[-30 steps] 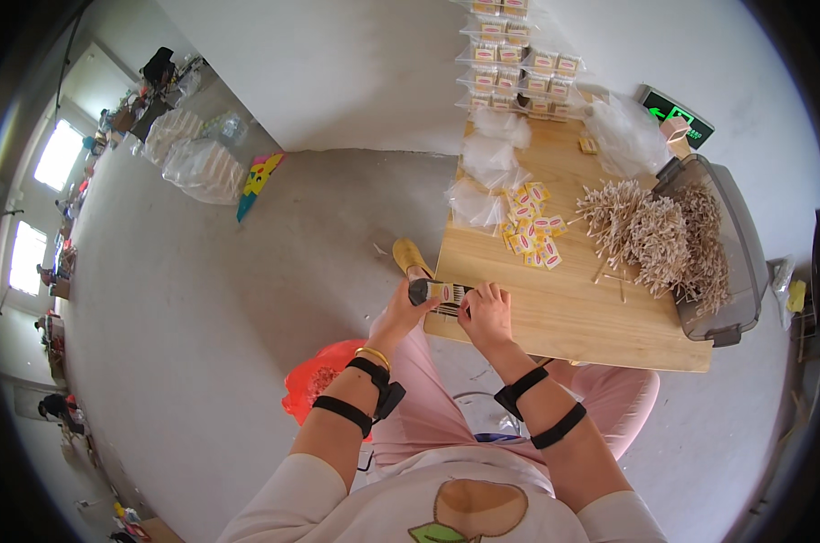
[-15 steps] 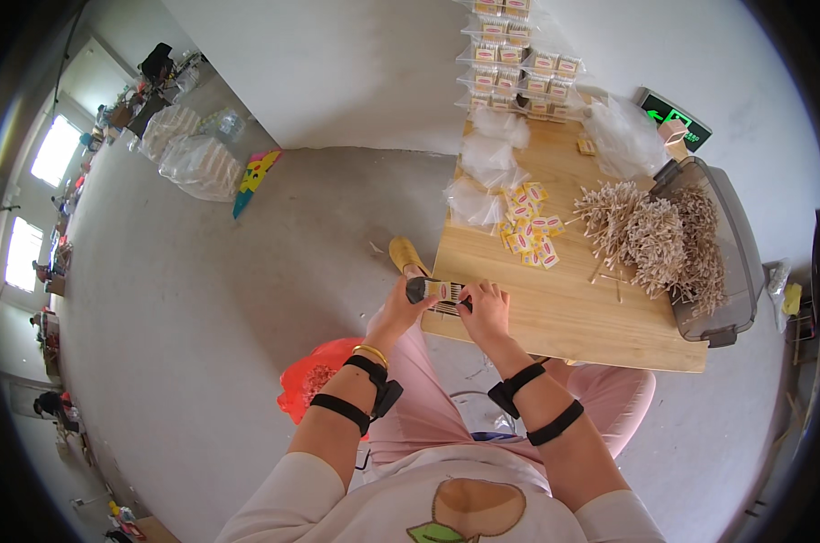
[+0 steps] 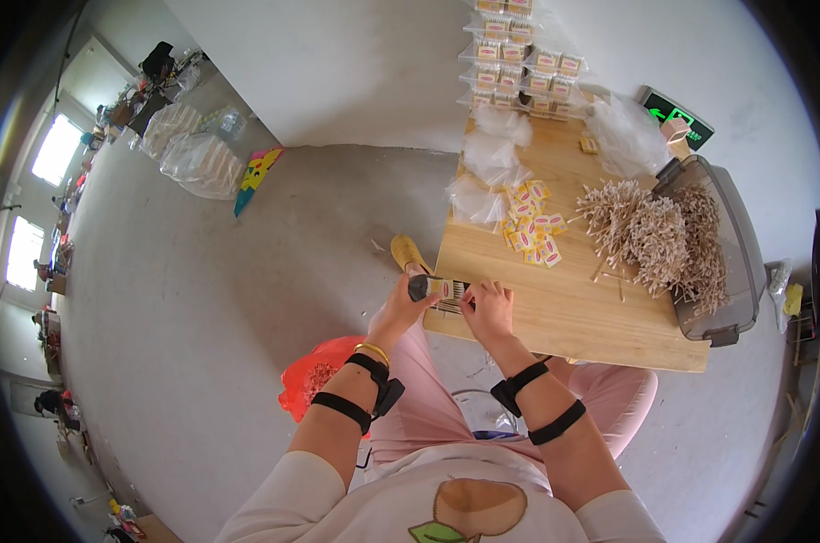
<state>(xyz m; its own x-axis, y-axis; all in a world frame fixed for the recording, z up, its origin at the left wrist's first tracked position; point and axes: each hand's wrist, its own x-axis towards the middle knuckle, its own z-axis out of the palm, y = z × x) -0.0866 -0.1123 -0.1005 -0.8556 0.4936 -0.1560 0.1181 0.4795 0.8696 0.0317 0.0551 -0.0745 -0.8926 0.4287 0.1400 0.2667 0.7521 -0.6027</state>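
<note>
At the near left corner of the wooden table (image 3: 555, 319), a small pack of cotton swabs (image 3: 446, 290) with a yellow and white label card is between my hands. My left hand (image 3: 401, 306) grips it from the left, beside a dark rounded piece whose kind I cannot make out. My right hand (image 3: 490, 312) is closed at the pack's right end, fingertips pinched on a dark edge. Below the pack show more thin light sticks. A pile of yellow label cards (image 3: 532, 226) lies farther up the table. To the right is a heap of loose cotton swabs (image 3: 645, 231).
A grey plastic bin (image 3: 740, 249) lies tipped beside the swab heap. Clear bags (image 3: 490, 154) lie at the left edge, more bags (image 3: 623, 136) at the back. Bagged swab packs (image 3: 514, 63) are stacked behind. A red plastic bag (image 3: 315, 376) stands on the floor by my left leg.
My right fingers have shifted very slightly at the pack's right end. My left hand keeps its grip, and the whole view has moved a little.
</note>
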